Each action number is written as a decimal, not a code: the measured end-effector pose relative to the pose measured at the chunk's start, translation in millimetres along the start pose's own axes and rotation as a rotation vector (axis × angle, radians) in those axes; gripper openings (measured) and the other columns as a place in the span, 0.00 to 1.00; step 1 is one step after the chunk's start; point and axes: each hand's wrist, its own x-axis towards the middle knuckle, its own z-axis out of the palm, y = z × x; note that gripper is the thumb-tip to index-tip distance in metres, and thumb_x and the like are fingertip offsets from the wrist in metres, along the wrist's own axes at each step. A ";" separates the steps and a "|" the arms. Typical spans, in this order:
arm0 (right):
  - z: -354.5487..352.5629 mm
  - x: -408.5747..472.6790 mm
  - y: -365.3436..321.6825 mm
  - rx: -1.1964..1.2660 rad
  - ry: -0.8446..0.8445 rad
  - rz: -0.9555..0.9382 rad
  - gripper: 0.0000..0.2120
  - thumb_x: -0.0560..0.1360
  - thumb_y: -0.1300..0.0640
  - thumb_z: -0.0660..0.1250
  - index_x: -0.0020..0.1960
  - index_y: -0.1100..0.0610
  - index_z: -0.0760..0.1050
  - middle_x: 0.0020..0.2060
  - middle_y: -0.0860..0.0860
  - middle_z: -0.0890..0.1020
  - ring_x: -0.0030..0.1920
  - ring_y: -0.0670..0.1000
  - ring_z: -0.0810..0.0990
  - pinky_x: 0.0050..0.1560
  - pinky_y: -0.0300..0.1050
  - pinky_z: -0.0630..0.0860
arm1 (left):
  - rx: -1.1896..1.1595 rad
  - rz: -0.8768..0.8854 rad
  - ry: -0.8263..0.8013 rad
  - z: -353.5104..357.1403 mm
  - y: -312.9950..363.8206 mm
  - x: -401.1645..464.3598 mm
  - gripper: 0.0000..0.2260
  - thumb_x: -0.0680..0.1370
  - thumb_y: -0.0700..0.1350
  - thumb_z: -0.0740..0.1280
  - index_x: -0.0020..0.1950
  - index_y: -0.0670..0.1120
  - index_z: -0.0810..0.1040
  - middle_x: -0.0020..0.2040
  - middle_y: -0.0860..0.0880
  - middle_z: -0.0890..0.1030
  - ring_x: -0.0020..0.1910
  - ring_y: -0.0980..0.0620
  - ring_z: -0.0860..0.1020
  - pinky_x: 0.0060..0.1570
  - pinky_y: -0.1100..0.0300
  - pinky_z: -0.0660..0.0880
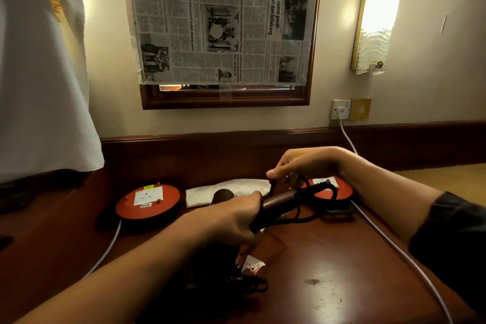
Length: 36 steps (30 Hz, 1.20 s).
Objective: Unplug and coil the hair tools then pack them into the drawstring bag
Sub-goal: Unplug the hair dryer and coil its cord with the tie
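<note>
Gripping the brown hair tool (278, 198) by its stiff barrel above the surface (328, 258), the left hand (236, 221) steadies it while the right hand (297, 166) pinches its cord (315, 202); the limp cord likely springs loose unless held at the loop

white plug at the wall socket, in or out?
In. The white plug sits in the wall socket; its white cable drops to the desk.

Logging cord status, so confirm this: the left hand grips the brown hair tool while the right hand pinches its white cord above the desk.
One detail is wrong: the cord pinched by the right hand is black, not white. The head view shows it. The left hand does grip the brown hair tool above the desk.
</note>
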 end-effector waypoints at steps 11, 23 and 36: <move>10.3 -3.4 -49.0 -0.273 0.036 -0.023 0.16 0.79 0.57 0.61 0.33 0.56 0.73 0.27 0.49 0.69 0.26 0.46 0.65 0.31 0.42 0.64 | 0.475 -0.200 0.228 16.6 -19.0 22.4 0.19 0.77 0.44 0.66 0.65 0.42 0.67 0.56 0.44 0.79 0.50 0.41 0.77 0.55 0.48 0.75; 18.2 -13.7 -45.6 -0.435 0.102 -0.111 0.16 0.82 0.52 0.59 0.40 0.48 0.80 0.27 0.39 0.77 0.28 0.40 0.73 0.38 0.36 0.68 | 0.709 -0.322 0.243 1.3 -27.6 15.6 0.19 0.81 0.43 0.61 0.70 0.43 0.62 0.60 0.44 0.80 0.57 0.43 0.79 0.59 0.52 0.66; 51.2 -21.1 -35.2 -0.453 0.205 -0.182 0.17 0.83 0.49 0.57 0.41 0.49 0.78 0.33 0.45 0.77 0.35 0.42 0.74 0.40 0.37 0.69 | 0.623 -0.507 0.312 -10.3 -45.0 23.3 0.23 0.77 0.41 0.66 0.70 0.42 0.62 0.57 0.44 0.80 0.56 0.44 0.79 0.61 0.51 0.67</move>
